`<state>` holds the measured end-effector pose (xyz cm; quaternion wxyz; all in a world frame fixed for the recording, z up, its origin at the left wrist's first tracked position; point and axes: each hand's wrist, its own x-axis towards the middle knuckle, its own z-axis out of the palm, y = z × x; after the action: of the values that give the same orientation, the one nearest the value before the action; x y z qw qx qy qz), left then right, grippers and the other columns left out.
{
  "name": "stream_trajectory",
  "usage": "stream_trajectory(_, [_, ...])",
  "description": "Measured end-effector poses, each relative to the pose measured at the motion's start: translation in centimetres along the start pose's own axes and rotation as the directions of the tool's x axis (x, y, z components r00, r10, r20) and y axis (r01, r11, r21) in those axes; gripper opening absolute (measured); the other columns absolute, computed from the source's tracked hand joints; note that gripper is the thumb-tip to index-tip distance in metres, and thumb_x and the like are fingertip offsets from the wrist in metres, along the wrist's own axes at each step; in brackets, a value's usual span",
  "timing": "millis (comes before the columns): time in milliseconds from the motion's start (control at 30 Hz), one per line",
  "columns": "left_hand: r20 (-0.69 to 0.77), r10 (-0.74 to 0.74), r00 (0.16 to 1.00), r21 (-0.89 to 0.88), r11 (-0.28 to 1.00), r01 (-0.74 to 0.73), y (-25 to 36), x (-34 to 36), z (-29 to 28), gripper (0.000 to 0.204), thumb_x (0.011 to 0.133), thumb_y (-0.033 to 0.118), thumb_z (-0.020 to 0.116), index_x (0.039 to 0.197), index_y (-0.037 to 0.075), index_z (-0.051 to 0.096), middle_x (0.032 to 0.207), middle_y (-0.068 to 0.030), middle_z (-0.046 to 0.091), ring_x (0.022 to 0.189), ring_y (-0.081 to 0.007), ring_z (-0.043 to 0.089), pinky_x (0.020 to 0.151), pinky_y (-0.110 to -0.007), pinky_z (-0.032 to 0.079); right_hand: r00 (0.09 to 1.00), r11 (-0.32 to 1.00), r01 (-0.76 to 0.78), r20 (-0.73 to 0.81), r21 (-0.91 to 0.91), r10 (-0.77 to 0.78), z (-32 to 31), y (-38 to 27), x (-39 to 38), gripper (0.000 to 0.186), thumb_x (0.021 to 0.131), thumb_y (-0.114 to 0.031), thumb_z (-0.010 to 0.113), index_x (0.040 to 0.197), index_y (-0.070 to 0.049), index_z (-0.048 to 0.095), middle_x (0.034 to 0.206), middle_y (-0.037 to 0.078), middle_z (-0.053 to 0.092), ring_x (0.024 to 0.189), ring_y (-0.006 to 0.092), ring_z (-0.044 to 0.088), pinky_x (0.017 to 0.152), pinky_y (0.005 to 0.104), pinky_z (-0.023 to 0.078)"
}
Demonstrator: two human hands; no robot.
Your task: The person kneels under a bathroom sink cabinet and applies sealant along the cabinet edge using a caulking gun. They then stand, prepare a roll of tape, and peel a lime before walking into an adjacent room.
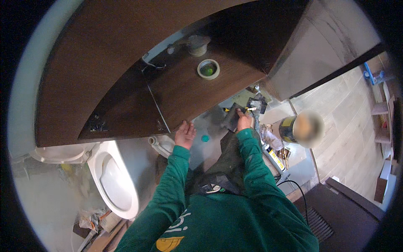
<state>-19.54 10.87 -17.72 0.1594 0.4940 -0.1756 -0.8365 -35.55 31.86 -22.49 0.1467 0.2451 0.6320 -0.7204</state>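
Observation:
My left hand (186, 134) is at the lower edge of a dark brown wooden cabinet (180, 105), palm up with fingers partly spread; I see nothing in it. My right hand (244, 121) grips a dark grey flat piece (233, 116), perhaps a cloth or pad; its kind is unclear. Beside those fingers lies a narrow yellow and black tool (251, 109), partly hidden. A small teal round cap (205, 137) rests on the floor between my hands. White plastic drain pipe (162, 145) sits left of my left hand. A round white-rimmed pipe opening (208, 69) with green inside shows in the cabinet.
A white toilet (115, 180) stands at the left. Right of my right arm lie a sealant tube (273, 157), crumpled plastic (270, 136) and a dark tub (288, 129) with a blurred top. Dark crumpled rags (258, 103) lie beyond. A dark panel (342, 214) and black cable (303, 195) are at the lower right.

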Motion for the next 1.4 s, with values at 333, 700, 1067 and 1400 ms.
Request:
stream_trajectory(333, [0.104,0.121,0.987,0.629,0.76,-0.16,2.3,-0.8,-3.7,0.039,0.091,0.025,0.061,0.128,0.014,0.055,0.112,-0.0077,0.063,0.098,-0.0199,0.061,0.081,-0.036,0.048,0.997,0.967,-0.055,0.06,0.249,0.041,-0.4,0.1,-0.8,0.038,0.08,-0.023,0.073,0.098,0.007,0.058,0.09,0.011,0.062,0.079,0.0216,0.055,0.077,0.0344,0.043])
stream_trajectory(700, [-0.003,0.058,0.998,0.043,0.997,-0.058,3.5,0.0,-1.8,0.022,0.086,0.019,0.068,0.103,0.008,0.06,0.1,-0.0074,0.063,0.097,-0.0213,0.061,0.081,-0.038,0.05,0.928,0.792,0.373,0.173,-0.484,-0.331,8.5,10.4,5.3,0.026,0.086,-0.024,0.06,0.092,0.001,0.064,0.075,0.012,0.059,0.065,0.0229,0.055,0.057,0.0398,0.043])
stream_trajectory(1067, [-0.112,0.03,0.993,0.092,0.996,-0.019,4.8,0.7,-5.1,0.017,0.084,0.022,0.074,0.093,0.014,0.063,0.084,0.0024,0.061,0.078,-0.0115,0.059,0.069,-0.032,0.049,0.978,0.992,0.052,0.208,-0.113,-0.027,9.4,7.0,-2.5,0.015,0.083,-0.016,0.061,0.089,-0.003,0.063,0.071,0.008,0.055,0.063,0.0228,0.051,0.06,0.0388,0.042])
stream_trajectory(1400, [-0.069,-0.03,0.997,0.26,0.964,0.047,4.8,-0.5,-5.3,0.025,0.09,0.03,0.065,0.108,0.014,0.062,0.102,-0.0007,0.062,0.086,-0.0142,0.058,0.072,-0.033,0.048,0.644,0.397,0.751,0.716,-0.527,-0.269,11.3,14.0,-7.7,0.027,0.074,-0.014,0.069,0.099,-0.005,0.065,0.088,0.014,0.065,0.08,0.0324,0.064,0.069,0.0429,0.052])
